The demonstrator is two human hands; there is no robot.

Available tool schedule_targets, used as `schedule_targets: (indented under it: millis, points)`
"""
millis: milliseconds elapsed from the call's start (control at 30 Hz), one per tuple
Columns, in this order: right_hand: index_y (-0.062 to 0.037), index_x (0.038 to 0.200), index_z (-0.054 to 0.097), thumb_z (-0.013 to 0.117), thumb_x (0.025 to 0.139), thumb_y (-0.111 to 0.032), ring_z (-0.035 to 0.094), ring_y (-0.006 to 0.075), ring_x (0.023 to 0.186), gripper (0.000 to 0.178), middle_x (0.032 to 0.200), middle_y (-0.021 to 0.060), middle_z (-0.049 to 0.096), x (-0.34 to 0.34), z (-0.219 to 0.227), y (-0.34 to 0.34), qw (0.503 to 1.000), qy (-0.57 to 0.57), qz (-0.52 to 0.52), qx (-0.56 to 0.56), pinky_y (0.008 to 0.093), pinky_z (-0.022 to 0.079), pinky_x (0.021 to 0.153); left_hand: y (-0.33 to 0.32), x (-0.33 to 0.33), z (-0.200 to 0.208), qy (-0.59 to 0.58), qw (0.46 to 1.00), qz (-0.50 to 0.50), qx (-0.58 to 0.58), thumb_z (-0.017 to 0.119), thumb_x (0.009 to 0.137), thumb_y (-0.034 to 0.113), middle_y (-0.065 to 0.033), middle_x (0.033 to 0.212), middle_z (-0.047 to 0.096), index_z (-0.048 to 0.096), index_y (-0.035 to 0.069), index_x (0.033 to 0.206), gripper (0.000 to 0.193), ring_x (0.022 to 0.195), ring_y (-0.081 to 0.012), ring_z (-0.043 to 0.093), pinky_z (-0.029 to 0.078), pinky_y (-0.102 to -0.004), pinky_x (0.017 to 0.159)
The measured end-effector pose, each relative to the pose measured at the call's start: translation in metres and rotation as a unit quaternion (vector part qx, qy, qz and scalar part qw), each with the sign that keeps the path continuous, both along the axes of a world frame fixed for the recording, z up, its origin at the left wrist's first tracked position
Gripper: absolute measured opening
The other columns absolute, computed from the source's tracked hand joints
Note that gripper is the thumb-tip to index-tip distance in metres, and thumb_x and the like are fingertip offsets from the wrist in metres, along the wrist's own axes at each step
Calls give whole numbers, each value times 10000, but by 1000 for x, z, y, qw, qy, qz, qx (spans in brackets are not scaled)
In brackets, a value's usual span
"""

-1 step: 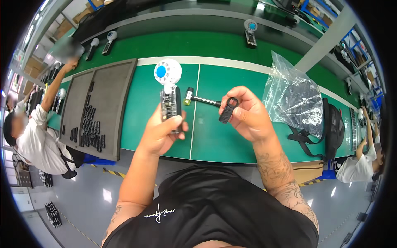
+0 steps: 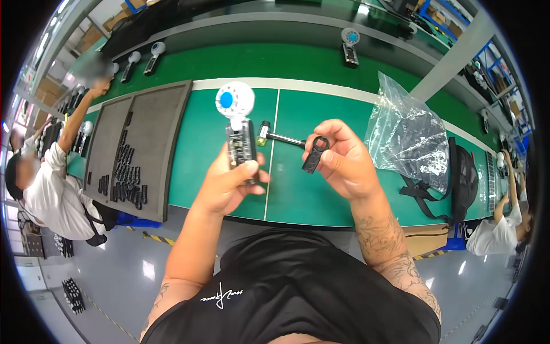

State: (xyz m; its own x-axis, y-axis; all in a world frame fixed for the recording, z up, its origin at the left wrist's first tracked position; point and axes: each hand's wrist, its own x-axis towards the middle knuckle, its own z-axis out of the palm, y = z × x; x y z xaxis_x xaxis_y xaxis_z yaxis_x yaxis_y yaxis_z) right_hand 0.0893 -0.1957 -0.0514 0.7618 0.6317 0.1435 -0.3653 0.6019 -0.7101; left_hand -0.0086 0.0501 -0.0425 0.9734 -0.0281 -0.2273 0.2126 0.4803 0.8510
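My left hand is closed round the lower body of a handheld device. It has a white round head with a blue disc and a dark handle with an exposed circuit board, and it stands upright. Between the thumb and fingers of my right hand is a small black plastic cover with a ring at its top end. The two parts are apart. Behind the cover, a small mallet lies on the green table, its head pointing left and its handle end hidden by my right hand.
A grey tray of several black covers lies on the left. To the right are a clear plastic bag and a black backpack. Similar devices stand on the far green strip. Co-workers work at both sides.
My left hand and the device have shifted slightly to the right, and the device's board side has turned a little. My right hand keeps nearly the same place with the cover.
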Motion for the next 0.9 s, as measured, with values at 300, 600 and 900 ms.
schedule_targets:
  millis: [300,600,900]
  points:
    - [-24,1266,630,725,917,75,657,195,990,375,1122,141,667,-41,-13,41,968,-96,-157,-170,300,559,903,-46,1,-10,-172,916,41,359,702,835,-55,-201,1251,623,312,53,1566,836,1040,-259,688,571,-378,812]
    - [-13,1268,668,719,908,48,659,212,962,369,1085,104,678,-50,-21,56,834,-346,-316,-293,307,557,878,-42,7,-14,-195,892,62,403,667,857,-65,-190,1209,618,310,67,1577,815,941,-241,649,557,-350,771]
    - [-52,1195,706,773,883,-112,646,316,882,325,1053,116,673,14,-44,31,540,-564,-287,-555,407,556,849,-6,2,-16,-29,997,-7,-76,614,892,-84,-169,1165,624,313,105,1600,793,891,-225,626,529,-324,679]
